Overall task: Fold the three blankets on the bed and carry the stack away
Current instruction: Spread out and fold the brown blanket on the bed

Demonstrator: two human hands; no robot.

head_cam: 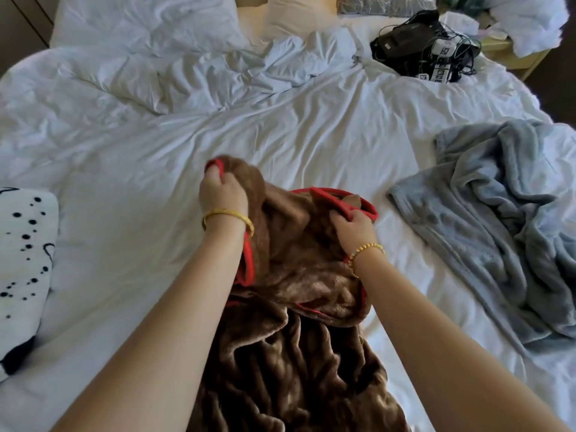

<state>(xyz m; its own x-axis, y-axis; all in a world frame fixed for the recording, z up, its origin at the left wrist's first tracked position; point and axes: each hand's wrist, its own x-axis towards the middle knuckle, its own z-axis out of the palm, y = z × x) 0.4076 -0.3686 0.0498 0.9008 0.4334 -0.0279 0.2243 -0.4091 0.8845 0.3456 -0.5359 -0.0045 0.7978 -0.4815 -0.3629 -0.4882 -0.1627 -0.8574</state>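
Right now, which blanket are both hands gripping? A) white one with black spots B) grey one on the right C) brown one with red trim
C: the left hand and right hand each grip the red edge of the brown blanket.

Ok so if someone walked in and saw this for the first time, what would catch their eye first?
Most likely the brown blanket with red trim, bunched at the near middle of the white bed, with the left hand and the right hand each gripping its red edge. Next, the crumpled grey blanket lying on the right side, and the tangle of black cables and devices at the far right corner.
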